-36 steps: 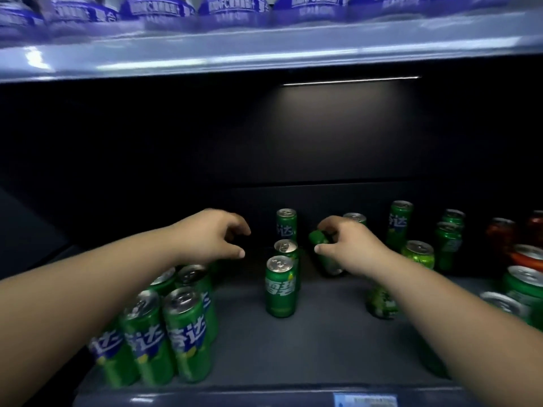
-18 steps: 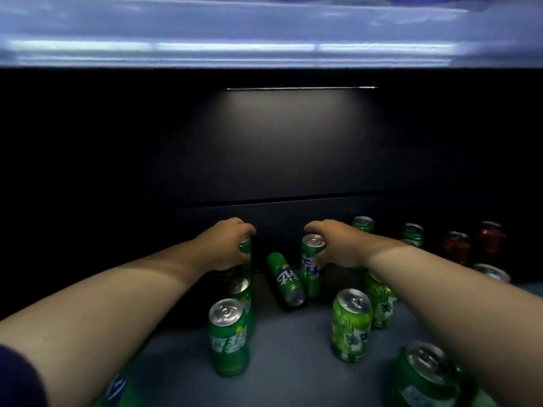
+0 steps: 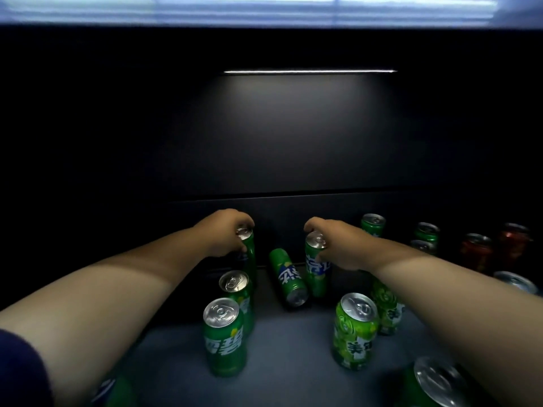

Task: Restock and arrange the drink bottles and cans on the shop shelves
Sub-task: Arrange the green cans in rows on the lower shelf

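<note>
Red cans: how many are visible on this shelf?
2. One red can stands at the back, far right; the second red can stands beside it, on its right. Others may be hidden outside the frame.

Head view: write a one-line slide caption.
At the back of the shelf, the left hand grips the left slim can, the right hand the right slim can; a toppled can lies between.

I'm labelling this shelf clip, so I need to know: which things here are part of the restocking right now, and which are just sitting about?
In hand: left hand gripping the left slim can; right hand gripping the right slim can; toppled can lying between them, probably next to be righted.
Sitting about: front dark-green can, light-green can, red cans, light strip.
</note>
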The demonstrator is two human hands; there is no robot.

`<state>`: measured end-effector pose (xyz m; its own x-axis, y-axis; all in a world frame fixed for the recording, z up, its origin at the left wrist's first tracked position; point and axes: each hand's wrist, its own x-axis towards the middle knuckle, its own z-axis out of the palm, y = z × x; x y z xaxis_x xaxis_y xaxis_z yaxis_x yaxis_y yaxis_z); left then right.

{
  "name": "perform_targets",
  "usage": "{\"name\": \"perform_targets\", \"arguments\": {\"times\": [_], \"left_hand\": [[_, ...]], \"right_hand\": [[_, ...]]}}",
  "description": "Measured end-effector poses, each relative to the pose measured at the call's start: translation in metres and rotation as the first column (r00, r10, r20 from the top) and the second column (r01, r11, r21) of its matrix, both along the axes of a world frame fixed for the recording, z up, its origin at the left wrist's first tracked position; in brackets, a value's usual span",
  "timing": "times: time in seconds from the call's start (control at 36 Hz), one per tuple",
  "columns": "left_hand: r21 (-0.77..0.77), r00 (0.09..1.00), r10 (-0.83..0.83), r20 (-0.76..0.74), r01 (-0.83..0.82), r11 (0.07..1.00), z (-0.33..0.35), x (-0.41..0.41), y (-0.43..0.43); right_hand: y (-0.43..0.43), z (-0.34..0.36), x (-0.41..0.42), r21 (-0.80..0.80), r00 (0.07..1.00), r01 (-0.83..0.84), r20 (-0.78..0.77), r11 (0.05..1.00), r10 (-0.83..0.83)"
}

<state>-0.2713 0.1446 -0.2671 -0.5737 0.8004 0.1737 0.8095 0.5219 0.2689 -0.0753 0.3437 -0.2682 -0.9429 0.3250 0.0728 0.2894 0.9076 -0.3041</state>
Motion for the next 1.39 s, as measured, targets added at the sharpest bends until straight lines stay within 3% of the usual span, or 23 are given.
{"name": "perform_targets", "arguments": {"times": [0.14,0.33,0.47,0.72,0.83,1.17,1.31,1.39], "left_hand": [[0.107,0.998,-0.044,0.036,0.04,0.994,0.039,0.014,-0.028],[0.194,0.99,-0.113,0.084,0.095,0.976,0.096,0.038,-0.095],[0.108,0.996,-0.066,0.057,0.06,0.992,0.106,0.058,-0.14],[-0.085,0.997,-0.082,0.006,0.082,0.993,0.066,0.086,-0.194],[-0.061,0.989,-0.128,0.071,0.132,0.989,0.037,0.09,-0.205],[-0.088,0.98,-0.196,0.025,0.197,0.976,0.0,0.091,-0.217],[-0.118,0.96,-0.213,0.18,0.236,0.965,0.008,0.089,-0.223],[-0.086,0.954,-0.151,0.26,0.178,0.98,0.009,0.087,-0.222]], "right_hand": [[-0.023,0.037,0.019,0.076,0.996,-0.058,-0.067,0.995,0.063],[-0.09,0.1,0.05,0.021,0.98,-0.167,-0.11,0.986,0.168],[-0.148,0.113,0.064,0.083,0.95,-0.295,-0.084,0.952,0.302],[-0.228,0.066,0.068,-0.11,0.89,-0.446,-0.154,0.888,0.428],[-0.251,0.037,0.069,-0.164,0.893,-0.443,-0.166,0.881,0.418],[-0.287,-0.031,0.066,-0.271,0.922,-0.353,-0.263,0.895,0.284],[-0.289,-0.05,0.064,-0.352,0.918,-0.332,-0.333,0.875,0.215],[-0.287,-0.06,0.067,-0.419,0.92,-0.284,-0.373,0.862,0.122]]}}
